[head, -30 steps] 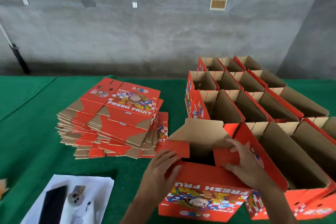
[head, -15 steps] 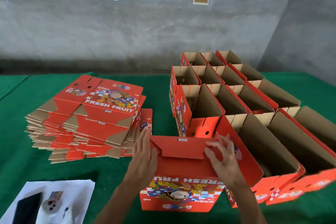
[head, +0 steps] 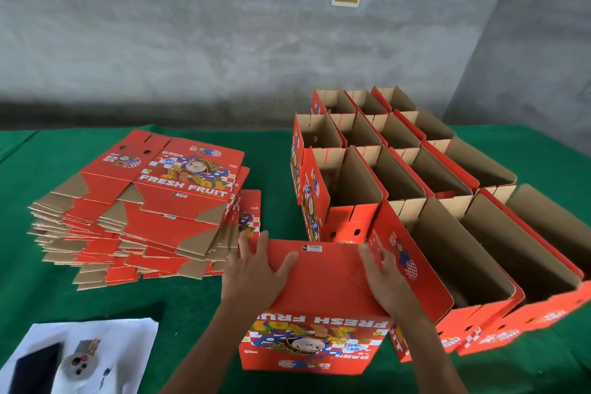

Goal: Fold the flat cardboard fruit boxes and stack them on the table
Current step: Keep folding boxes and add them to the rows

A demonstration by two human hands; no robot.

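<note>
A red cardboard box (head: pixel 316 307) stands at the near edge of the counter (head: pixel 192 323), turned so its closed flaps face up and its printed front, with a cartoon figure and the words "FRESH FRUIT", reads upside down. A small white label sits at the far edge of the top flap. The left hand (head: pixel 256 269) lies flat on the left part of that flap, fingers straight and spread, grasping nothing. The right hand (head: pixel 385 278) presses flat on the right part in the same way.

Touching the box on its right and stretching toward the far right corner stand the folded boxes (head: pixel 409 176), open upward with brown insides, packed against one another in rows; at least 12 show, and the right edge cuts some off. Toward the left edge lies 1 stack of flat boxes (head: pixel 150 211), too many to count, red print up with brown flap tips fanning out.

At the near left corner a white sheet (head: pixel 128 349) carries a dark phone (head: pixel 35 368) and a small grey object.

The counter wears green cloth. Behind it rises a bare grey concrete wall (head: pixel 224 51) with blue posters along the top.
</note>
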